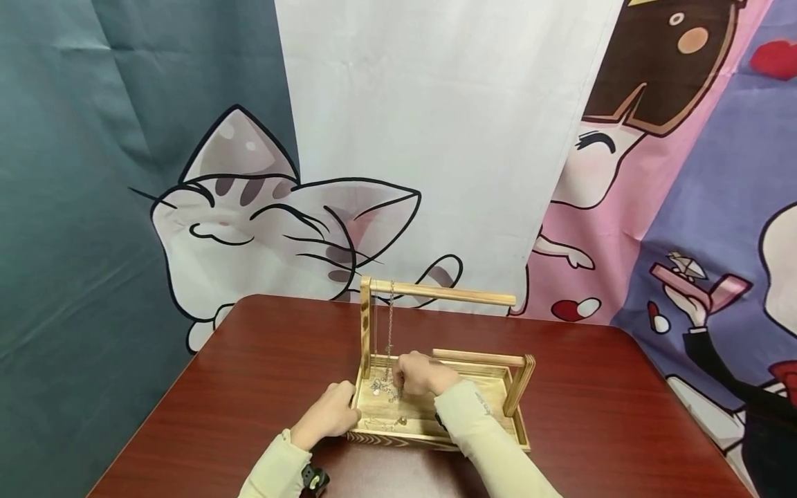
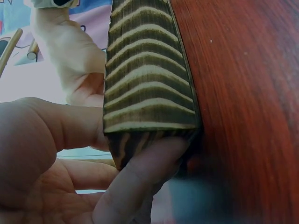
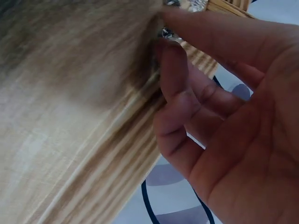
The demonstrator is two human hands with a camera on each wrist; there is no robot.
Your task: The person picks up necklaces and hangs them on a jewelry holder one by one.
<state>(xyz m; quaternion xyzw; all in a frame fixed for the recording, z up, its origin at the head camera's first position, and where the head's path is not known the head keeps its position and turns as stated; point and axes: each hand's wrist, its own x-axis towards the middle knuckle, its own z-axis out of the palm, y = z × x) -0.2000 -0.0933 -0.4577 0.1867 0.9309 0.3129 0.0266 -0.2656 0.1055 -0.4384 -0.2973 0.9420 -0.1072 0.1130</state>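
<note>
A wooden jewelry stand [image 1: 429, 438] with a shallow tray base is on the table. My left hand [image 1: 333, 409] grips its left front corner, and the left wrist view shows finger and thumb about the dark-grained corner [image 2: 149, 93]. From the tall bar hangs a silver chain necklace [image 1: 390, 325], its lower end gathered in the tray. A thinner necklace [image 1: 376, 321] hangs to its left. Over the tray, my right hand [image 1: 420, 373] has bent fingers at the silver chain. In the right wrist view, silver links [image 3: 166, 33] show between thumb and index fingertip, partly hidden.
A gold-coloured piece of jewelry [image 1: 401, 420] lies near the tray's front edge. The stand's tall bar [image 1: 448, 294] and shorter right bar [image 1: 479, 357] rise above the tray. Reddish-brown table [image 1: 274, 360] surrounds the stand, and a printed curtain [image 1: 448, 138] hangs behind.
</note>
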